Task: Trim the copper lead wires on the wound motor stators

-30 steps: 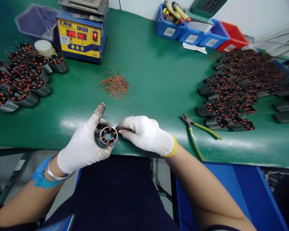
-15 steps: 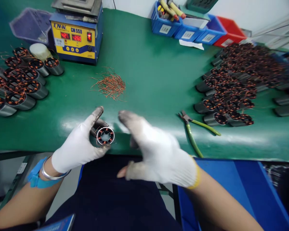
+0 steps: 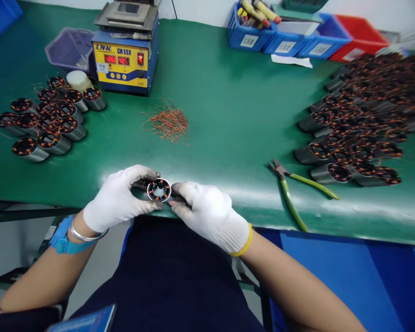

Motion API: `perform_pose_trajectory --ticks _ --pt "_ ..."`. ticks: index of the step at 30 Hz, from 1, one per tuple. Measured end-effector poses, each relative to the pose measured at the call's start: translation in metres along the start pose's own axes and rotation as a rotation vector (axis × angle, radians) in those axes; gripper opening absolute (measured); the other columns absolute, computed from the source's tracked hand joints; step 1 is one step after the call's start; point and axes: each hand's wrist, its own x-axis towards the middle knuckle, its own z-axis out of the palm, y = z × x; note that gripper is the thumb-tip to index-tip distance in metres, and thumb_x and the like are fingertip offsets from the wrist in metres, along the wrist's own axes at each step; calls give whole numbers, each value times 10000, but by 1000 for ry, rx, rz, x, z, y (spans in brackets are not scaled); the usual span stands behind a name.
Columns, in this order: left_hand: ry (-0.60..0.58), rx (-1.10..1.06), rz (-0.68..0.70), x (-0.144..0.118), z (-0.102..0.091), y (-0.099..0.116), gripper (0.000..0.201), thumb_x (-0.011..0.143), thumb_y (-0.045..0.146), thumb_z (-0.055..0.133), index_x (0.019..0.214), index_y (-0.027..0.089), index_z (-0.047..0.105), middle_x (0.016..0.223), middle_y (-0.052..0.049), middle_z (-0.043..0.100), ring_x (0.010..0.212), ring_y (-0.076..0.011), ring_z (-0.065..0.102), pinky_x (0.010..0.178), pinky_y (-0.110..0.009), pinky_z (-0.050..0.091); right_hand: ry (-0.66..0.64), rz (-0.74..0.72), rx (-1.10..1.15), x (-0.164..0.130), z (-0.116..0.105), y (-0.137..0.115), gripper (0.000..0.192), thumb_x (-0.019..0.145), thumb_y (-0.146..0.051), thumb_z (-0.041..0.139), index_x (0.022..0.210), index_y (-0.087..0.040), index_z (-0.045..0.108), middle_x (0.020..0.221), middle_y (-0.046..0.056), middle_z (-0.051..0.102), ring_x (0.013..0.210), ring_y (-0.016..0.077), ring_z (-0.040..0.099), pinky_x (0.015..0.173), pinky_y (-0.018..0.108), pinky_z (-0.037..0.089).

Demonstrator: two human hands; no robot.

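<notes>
My left hand [image 3: 122,196], in a white glove with darkened fingertips, is closed round the left side of a motor stator [image 3: 159,190]. The stator's round end faces up, showing copper windings inside a bright metal rim. On its right side, my right hand [image 3: 207,207], also gloved, has bent fingers and thumb against the rim. Just beyond the hands lies a loose heap of copper wire ends [image 3: 169,122]. To the right, green-handled cutting pliers [image 3: 283,174] rest on the green tabletop [image 3: 224,124] with their handles spread.
Several stators [image 3: 51,124] stand at left beside a white-lidded jar [image 3: 79,81]. A yellow-and-blue CM558 unit [image 3: 124,64] stands behind, near a purple bin [image 3: 71,48]. Many stators [image 3: 359,120] crowd the right. Blue bins [image 3: 251,37] and a red bin [image 3: 358,37] line the back.
My right hand has moved left and come to the stator, its fingers closing in. The view has shifted, so the table's things appear farther right.
</notes>
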Motion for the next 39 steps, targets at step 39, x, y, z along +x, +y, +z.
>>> perform_pose_trajectory --ticks 39 --pt "-70 202 265 11 19 22 205 745 121 548 937 188 571 937 -63 597 853 -206 574 751 -371 509 -19 -117 344 1 -8 18 220 953 -300 498 1002 -204 690 875 19 714 737 142 625 625 244 366"
